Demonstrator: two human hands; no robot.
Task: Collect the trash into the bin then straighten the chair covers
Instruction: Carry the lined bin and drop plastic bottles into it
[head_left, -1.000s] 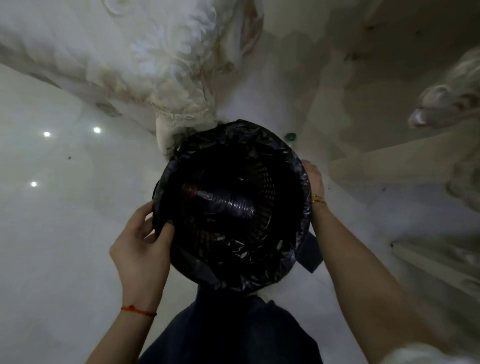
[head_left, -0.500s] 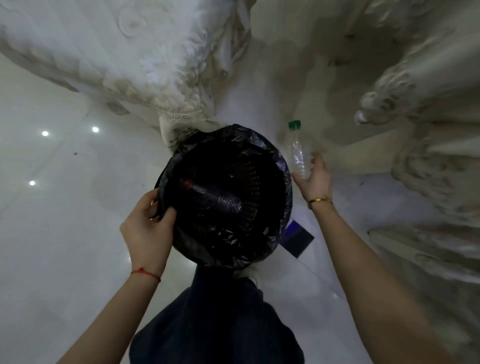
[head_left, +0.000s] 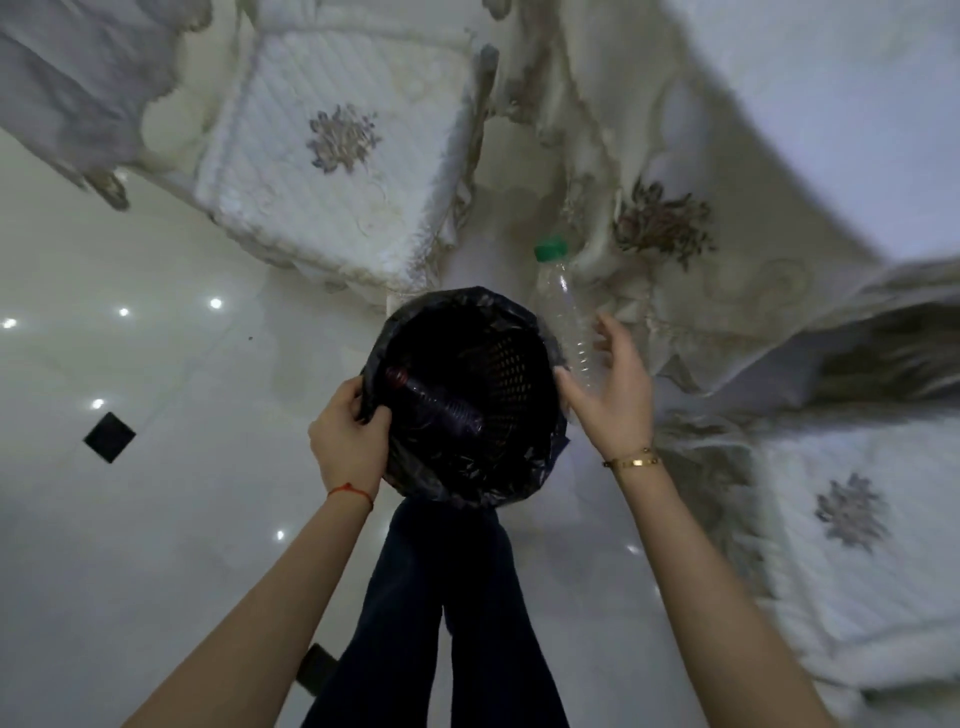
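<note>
A: Head view, entry: my left hand (head_left: 349, 441) is clamped on the near-left rim of the bin (head_left: 540, 431), fingers curled over the edge onto the black liner (head_left: 467, 478). Bin is held up off the floor (head_left: 156, 519), its mouth facing me.

B: Contents?

A: One dark bottle (head_left: 434, 401) lying slanted inside, its cap toward the left wall. The mesh wall of the bin shows through on the right side.

B: Right hand?

A: Right hand (head_left: 613, 384) sits just beside the bin's right rim. Thumb and palm hold the lower end of a clear bottle (head_left: 569, 317); the other fingers are spread loose, not wrapped round it. The bottle stands nearly upright, green cap (head_left: 549, 249) on top, just outside the rim and not in the bin.

B: Surroundings?

A: A chair (head_left: 332, 171) with a white quilted cover beyond the bin, embroidered flower in the middle of the seat. A second chair (head_left: 852, 525) at lower right with the same cover. A white embroidered cloth (head_left: 675, 249) hangs behind the clear bottle; the right part is blurred. My dark trousers (head_left: 441, 597) show below the bin.
</note>
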